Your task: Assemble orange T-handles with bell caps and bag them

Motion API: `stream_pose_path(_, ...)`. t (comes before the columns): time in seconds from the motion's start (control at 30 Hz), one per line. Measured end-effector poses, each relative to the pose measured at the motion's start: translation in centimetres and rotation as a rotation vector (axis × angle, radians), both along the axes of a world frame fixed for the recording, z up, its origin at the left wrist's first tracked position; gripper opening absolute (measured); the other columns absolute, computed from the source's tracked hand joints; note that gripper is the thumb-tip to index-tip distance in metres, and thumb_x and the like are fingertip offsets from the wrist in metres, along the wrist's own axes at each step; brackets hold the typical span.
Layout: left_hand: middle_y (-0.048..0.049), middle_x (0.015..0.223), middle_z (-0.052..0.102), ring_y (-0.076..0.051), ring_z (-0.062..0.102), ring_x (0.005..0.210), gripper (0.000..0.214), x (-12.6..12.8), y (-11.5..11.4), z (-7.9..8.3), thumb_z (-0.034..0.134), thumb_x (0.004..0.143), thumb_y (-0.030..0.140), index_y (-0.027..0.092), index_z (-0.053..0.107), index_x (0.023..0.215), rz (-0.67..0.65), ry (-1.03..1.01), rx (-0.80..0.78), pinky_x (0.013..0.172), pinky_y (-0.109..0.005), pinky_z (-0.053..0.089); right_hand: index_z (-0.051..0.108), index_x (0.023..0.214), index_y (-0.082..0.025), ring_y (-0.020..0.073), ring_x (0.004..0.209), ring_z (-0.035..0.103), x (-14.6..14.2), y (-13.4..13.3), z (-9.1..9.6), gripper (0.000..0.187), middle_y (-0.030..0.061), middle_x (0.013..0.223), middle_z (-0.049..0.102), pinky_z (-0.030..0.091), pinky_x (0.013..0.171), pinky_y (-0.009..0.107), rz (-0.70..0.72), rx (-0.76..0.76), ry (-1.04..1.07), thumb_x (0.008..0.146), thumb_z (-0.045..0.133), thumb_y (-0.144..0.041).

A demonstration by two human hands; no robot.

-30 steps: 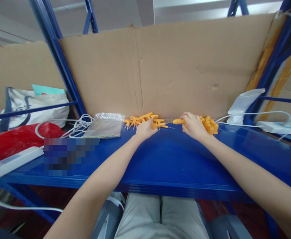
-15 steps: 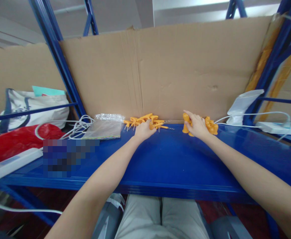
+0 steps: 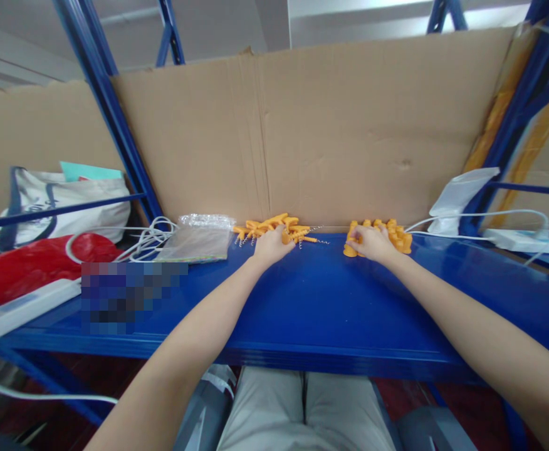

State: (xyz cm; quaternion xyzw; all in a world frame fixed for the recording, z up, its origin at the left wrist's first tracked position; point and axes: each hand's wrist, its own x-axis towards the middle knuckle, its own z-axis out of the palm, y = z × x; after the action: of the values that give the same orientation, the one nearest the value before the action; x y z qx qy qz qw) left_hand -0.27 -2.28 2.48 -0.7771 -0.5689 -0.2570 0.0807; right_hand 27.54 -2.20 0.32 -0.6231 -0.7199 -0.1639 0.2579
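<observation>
My left hand (image 3: 271,247) is closed at the near side of a heap of orange corkscrews (image 3: 277,220) with thin metal spirals, its fingertips around one orange handle. The spirals point out to the sides and front of the heap. To the right, a cluster of orange flared plastic pieces (image 3: 402,238) stands close together by the cardboard. My right hand (image 3: 372,243) reaches over the left part of this cluster, fingers curled down on one piece. The hand partly hides the pieces it touches.
A clear plastic bag (image 3: 199,241) lies left of the corkscrews, near coiled white cable (image 3: 155,235). A red bag (image 3: 44,258) and white power strip (image 3: 25,307) are farther left. A cardboard sheet (image 3: 331,131) walls the back of the blue table (image 3: 303,313). Another power strip (image 3: 528,241) is at right.
My right hand's fingers have gone from stretched over the orange pieces to curled down among them. A tall orange stack by its fingertips now looks lower. My left hand has stayed in place.
</observation>
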Motion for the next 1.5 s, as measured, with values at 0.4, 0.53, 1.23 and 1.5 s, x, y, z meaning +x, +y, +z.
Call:
stream_pose_path(0.4, -0.0117, 0.101, 0.071, -0.027, 0.068, 0.097, 0.041, 0.0, 0.2, -0.2, 0.054, 0.085, 0.041, 0.018, 0.058, 0.118, -0.019, -0.012, 0.003, 0.080, -0.040, 0.056, 0.064, 0.069, -0.023, 0.0276, 0.079, 0.064, 0.0, 0.1, 0.0, 0.025, 0.0063, 0.072, 0.070, 0.043, 0.082, 0.049, 0.020, 0.006, 0.040, 0.086, 0.048, -0.032)
stream_pose_path(0.53, -0.0109, 0.100, 0.071, -0.027, 0.068, 0.097, 0.043, -0.1, 0.2, -0.2, 0.055, 0.085, 0.039, 0.017, 0.058, 0.121, -0.007, 0.000, 0.016, 0.081, -0.040, 0.056, 0.065, 0.072, -0.023, 0.0280, 0.081, 0.065, 0.2, 0.2, 0.0, 0.021, 0.0059, 0.079, 0.074, 0.044, 0.083, 0.049, 0.046, -0.009, 0.070, 0.085, 0.050, -0.031)
stream_pose_path(1.23, -0.0092, 0.104, 0.073, -0.023, 0.068, 0.102, 0.034, -0.5, 1.3, -0.4, 0.044, 0.091, 0.022, 0.020, 0.065, 0.118, 0.006, 0.063, 0.042, 0.089, -0.037, 0.054, 0.067, 0.087, -0.022, 0.0310, 0.097, 0.062, 0.3, 0.4, -0.7, 0.019, 0.0101, 0.098, 0.072, 0.041, 0.087, 0.054, 0.077, 0.070, 0.025, 0.083, 0.050, -0.029)
stream_pose_path(1.5, -0.0077, 0.112, 0.071, -0.022, 0.066, 0.105, 0.037, -0.7, 1.2, 0.9, 0.040, 0.090, 0.015, 0.022, 0.060, 0.121, 0.030, 0.073, 0.085, 0.088, -0.033, 0.052, 0.067, 0.085, -0.022, 0.0321, 0.104, 0.060, -0.4, -0.1, -0.6, 0.016, 0.0093, 0.102, 0.071, 0.038, 0.091, 0.059, 0.112, 0.033, -0.011, 0.082, 0.051, -0.023)
